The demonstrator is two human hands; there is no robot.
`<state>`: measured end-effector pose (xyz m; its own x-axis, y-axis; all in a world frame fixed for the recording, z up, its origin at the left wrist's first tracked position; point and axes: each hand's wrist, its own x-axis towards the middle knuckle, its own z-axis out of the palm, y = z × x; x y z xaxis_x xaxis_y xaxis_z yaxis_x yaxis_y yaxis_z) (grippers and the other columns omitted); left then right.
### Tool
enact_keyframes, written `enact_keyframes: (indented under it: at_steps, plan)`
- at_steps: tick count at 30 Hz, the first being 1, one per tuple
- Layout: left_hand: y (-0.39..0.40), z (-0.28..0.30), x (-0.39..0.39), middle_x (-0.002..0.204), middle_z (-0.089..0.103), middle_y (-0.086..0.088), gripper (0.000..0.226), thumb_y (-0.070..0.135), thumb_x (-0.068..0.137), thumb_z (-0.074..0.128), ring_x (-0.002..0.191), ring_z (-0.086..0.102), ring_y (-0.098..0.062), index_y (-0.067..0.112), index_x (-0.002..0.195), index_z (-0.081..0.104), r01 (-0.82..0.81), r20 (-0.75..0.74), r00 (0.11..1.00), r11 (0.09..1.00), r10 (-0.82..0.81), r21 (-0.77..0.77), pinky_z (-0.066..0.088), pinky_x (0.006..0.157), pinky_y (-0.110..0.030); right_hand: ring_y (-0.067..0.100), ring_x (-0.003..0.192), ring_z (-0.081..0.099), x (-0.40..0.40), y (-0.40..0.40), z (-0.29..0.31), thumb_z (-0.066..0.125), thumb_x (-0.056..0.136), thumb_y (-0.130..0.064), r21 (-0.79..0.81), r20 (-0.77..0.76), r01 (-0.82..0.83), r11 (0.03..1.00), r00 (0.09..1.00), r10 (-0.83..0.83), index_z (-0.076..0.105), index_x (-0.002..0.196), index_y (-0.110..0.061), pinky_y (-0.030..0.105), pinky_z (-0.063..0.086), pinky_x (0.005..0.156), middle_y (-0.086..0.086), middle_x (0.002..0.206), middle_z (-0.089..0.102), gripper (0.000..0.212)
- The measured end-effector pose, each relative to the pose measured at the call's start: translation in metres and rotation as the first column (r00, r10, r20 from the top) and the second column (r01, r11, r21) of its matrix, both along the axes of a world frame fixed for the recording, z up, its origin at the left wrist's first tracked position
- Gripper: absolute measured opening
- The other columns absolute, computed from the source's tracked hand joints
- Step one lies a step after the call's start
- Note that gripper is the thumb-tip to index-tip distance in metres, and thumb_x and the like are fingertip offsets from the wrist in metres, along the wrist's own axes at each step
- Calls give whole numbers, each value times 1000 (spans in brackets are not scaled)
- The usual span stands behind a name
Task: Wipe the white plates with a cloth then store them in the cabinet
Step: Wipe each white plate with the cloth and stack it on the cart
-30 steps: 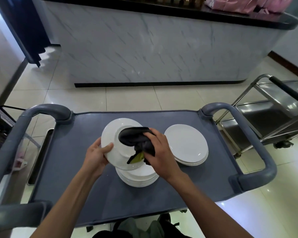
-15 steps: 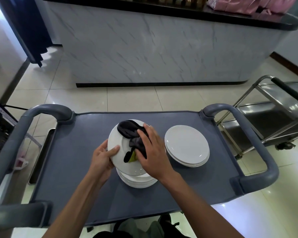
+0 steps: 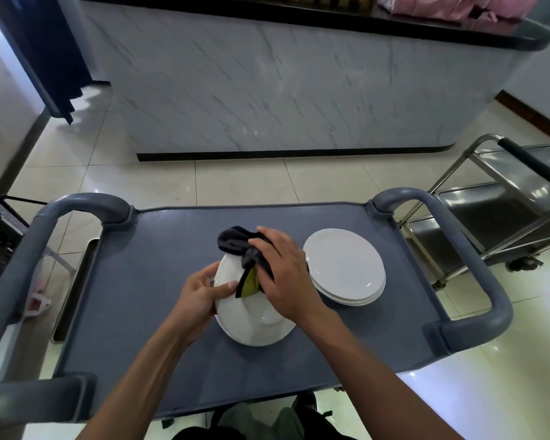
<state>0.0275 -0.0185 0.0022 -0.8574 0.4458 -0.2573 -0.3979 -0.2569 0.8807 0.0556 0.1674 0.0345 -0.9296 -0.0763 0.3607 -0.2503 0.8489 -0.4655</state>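
I hold a white plate point(image 3: 232, 277) tilted above a stack of white plates point(image 3: 258, 328) in the middle of the grey cart top point(image 3: 159, 281). My left hand point(image 3: 200, 300) grips the plate's left rim, thumb on its face. My right hand point(image 3: 283, 274) presses a dark cloth point(image 3: 238, 246) with a yellow-green patch against the plate's upper right part. A second, lower stack of white plates point(image 3: 343, 265) lies to the right on the cart. No cabinet is in view.
The cart has thick grey handles at left point(image 3: 45, 223) and right point(image 3: 477, 258). A steel trolley point(image 3: 505, 198) stands to the right. A marble-faced counter point(image 3: 283, 84) with a dark top runs across the back, over a tiled floor.
My right hand and the cloth have slid up and right across the plate to its top edge. The held plate has tilted more steeply and dropped closer to the stack.
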Motion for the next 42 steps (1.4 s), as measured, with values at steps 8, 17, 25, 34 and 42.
enact_keyframes:
  at_steps: [8,17,25,34,42]
  plan:
    - [-16,-1,-6,114,71,-22,47,1,82,65,95,71,-34,6,129,64,-162,40,986,982,159,100,61,75,-39,24,129,43,-25,1,20,59,92,-15,-144,148,203,968,972,-182,56,136,-17,41,38,107,-2,145,47,44]
    - [-32,3,-12,113,72,-12,45,7,83,62,94,70,-24,8,129,62,-378,149,923,910,355,168,60,72,-34,16,129,45,-19,14,20,57,92,-10,-373,265,330,867,934,-241,55,135,-15,37,36,113,-2,140,49,43]
    - [-20,8,-21,117,71,-9,34,1,95,52,102,68,-22,12,126,63,-486,211,871,844,444,229,61,81,-33,24,134,40,8,-15,2,59,93,-8,-208,102,241,948,969,-224,54,137,-13,41,35,112,1,151,41,45]
    - [-10,16,-20,126,65,-25,38,5,99,50,107,67,-39,3,136,54,-488,253,865,847,434,214,61,78,-48,27,136,45,28,-59,-10,57,95,-17,-11,-67,53,999,996,-54,60,133,-17,46,43,102,3,148,49,38]
    - [-28,11,-17,127,67,-13,34,5,97,54,108,66,-27,13,129,62,-464,242,876,865,416,192,62,80,-37,24,134,43,19,-17,-14,60,93,-5,-218,38,188,958,982,-184,56,137,-13,47,38,110,2,149,44,44]
